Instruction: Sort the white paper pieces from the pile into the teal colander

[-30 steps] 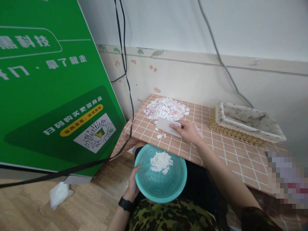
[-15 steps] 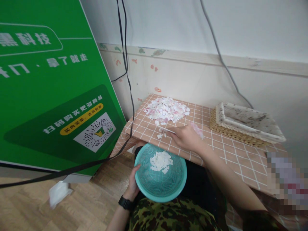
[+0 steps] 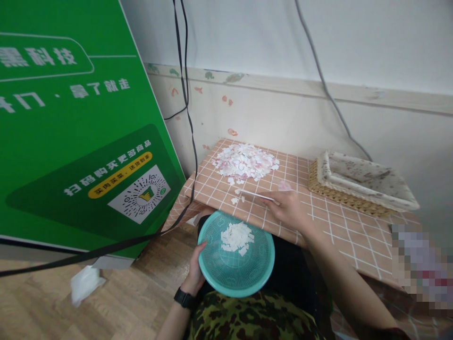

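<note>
While gripping the strainer (image 3: 272, 259) by its left rim with the left hand (image 3: 196, 270), pinches the card (image 3: 255, 194) between thumb and fingers of the right hand (image 3: 289, 208). Holds the card by its right end, with the free end pointing left over the near part of the table (image 3: 339, 226), just beside three loose scraps (image 3: 234, 200). Holds the strainer below the near table edge, over the lap (image 3: 290, 269), with a white heap (image 3: 236, 237) inside. Has a larger pile (image 3: 245, 161) at the far left of the table, beyond the card and apart from it.

Shows the card almost edge-on, leaving its faces hard to make out. Cannot tell contact between card and table. Hides most of the left fingers under the strainer, and part of a pink clump (image 3: 284, 186) behind the right hand. Cannot make out a pixelated patch (image 3: 424, 264) at the right. Cuts off the green panel (image 3: 71, 160) at the left.

Counts one card, one strainer, one heap, one pile, three loose scraps, one pink clump and, at the far right, one basket (image 3: 348, 197). Cannot count the pieces in heap or pile.
</note>
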Available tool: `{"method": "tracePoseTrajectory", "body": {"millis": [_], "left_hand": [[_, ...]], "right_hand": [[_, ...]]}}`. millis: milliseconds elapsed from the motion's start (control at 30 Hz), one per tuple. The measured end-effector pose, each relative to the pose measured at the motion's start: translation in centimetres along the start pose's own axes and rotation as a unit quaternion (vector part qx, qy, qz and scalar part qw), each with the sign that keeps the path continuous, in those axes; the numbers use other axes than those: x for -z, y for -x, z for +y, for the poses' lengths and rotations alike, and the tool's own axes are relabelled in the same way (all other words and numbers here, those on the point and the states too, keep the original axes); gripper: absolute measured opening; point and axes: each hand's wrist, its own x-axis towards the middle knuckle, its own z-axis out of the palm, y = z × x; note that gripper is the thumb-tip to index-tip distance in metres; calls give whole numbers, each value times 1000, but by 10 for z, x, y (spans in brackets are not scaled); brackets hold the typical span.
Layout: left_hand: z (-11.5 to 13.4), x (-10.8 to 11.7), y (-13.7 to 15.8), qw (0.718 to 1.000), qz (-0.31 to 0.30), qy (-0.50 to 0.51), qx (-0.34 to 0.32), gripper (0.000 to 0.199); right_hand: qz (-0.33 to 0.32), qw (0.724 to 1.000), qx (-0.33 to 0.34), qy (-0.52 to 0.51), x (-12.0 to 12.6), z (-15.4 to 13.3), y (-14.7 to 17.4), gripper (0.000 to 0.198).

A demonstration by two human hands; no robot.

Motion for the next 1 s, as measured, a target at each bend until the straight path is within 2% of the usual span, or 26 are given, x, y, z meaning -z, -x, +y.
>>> {"method": "tracePoseTrajectory", "body": {"millis": [233, 400, 667, 1000], "left_hand": [[0, 0, 0, 1000, 4, -2, -9, 24], [1, 0, 1, 1000, 11, -5, -11, 23], [0, -2, 0, 1000, 8, 1, -11, 23], [2, -4, 2, 1000, 6, 4, -3, 22]], "right_hand": [[-33, 998, 55, -17, -5, 2, 11, 34], [-21, 996, 82, -16, -9, 7, 12, 40], [12, 997, 71, 3, -9, 8, 12, 32], [43, 999, 1, 5, -12, 10, 9, 22]]}}
